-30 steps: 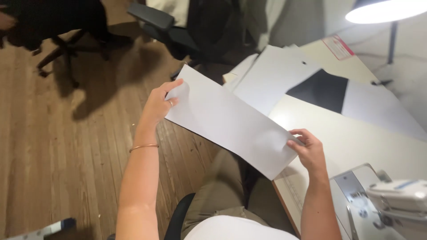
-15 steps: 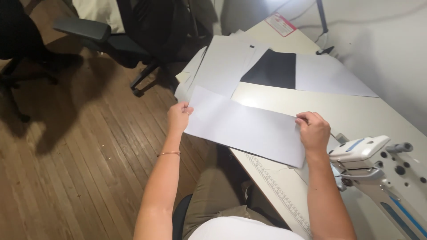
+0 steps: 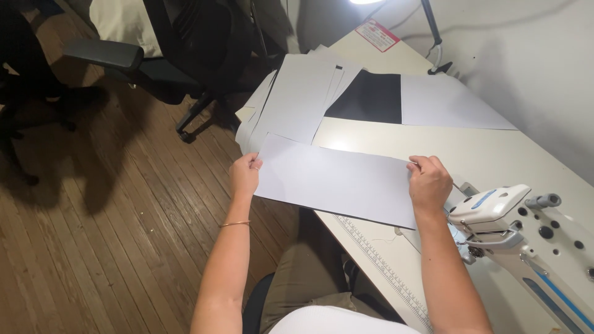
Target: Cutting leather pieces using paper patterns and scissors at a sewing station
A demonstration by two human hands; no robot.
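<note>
Both hands lowered white sheet (image 3: 337, 179) toward table (image 3: 495, 161).

Long white sheet (image 3: 337, 179), flat, over table edge.

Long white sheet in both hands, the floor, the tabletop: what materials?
White sheet: looks like thin stiffened fabric or paper, matte; it stays flat between the left hand and right hand, so which one is unclear. Floor: wood planks, visible grain and seams, slight sheen. Tabletop: smooth cream laminate, probably, with faint lamp glare.
</note>
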